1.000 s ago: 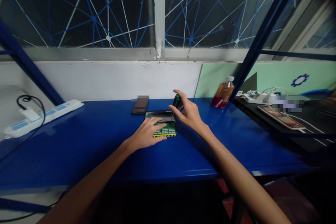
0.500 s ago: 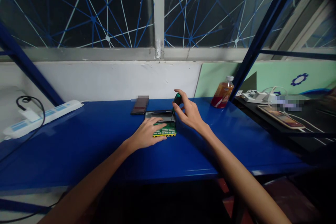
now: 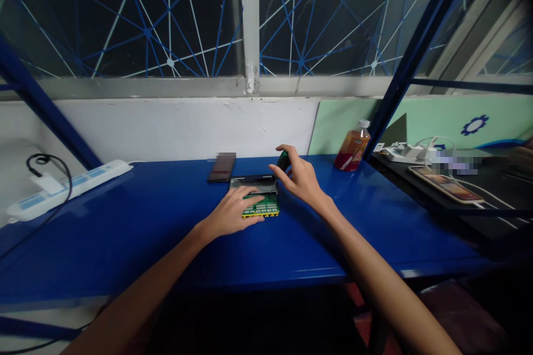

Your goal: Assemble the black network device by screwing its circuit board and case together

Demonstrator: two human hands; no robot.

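A green circuit board (image 3: pixel 263 207) with yellow edge connectors lies on the blue table (image 3: pixel 166 244), with a grey metal plate (image 3: pixel 250 183) just behind it. My left hand (image 3: pixel 231 212) lies flat on the board's left side, fingers stretched out, pressing it down. My right hand (image 3: pixel 297 177) pinches the dark green-capped handle of a screwdriver (image 3: pixel 282 161) that stands upright, its thin shaft reaching down to the board's far right corner.
A dark phone (image 3: pixel 222 167) lies behind the board. An orange-liquid bottle (image 3: pixel 353 147) stands at the back right. A white power strip (image 3: pixel 62 187) sits at the left. A second phone (image 3: pixel 447 186) and cables lie on the black table at the right.
My right hand's fingers have shifted around the screwdriver handle, which stays upright over the board. My left hand has not moved.
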